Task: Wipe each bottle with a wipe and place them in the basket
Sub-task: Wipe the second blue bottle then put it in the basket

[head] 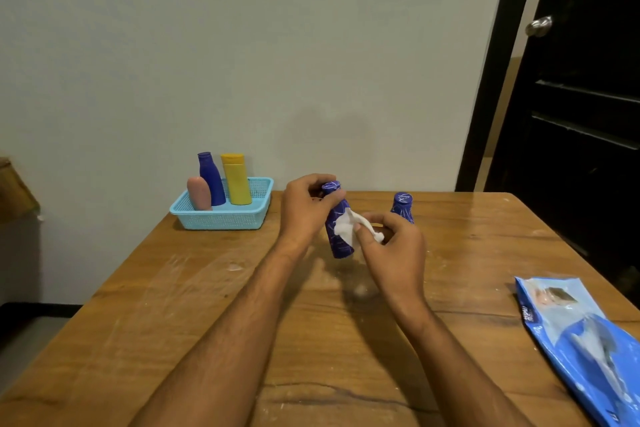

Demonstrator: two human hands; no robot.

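My left hand (306,210) grips the neck of a dark blue patterned bottle (339,243), held tilted above the wooden table (207,305). My right hand (394,250) presses a crumpled white wipe (346,227) against the bottle's side. A second blue patterned bottle (402,205) stands behind my right hand, partly hidden by it. At the table's far left corner a light blue basket (225,217) holds a pink bottle (199,193), a plain blue bottle (211,180) and a yellow bottle (236,178).
A blue pack of wipes (581,340) lies at the table's right edge. A pale wall stands right behind the table. A dark door (581,97) with a metal knob is at the right.
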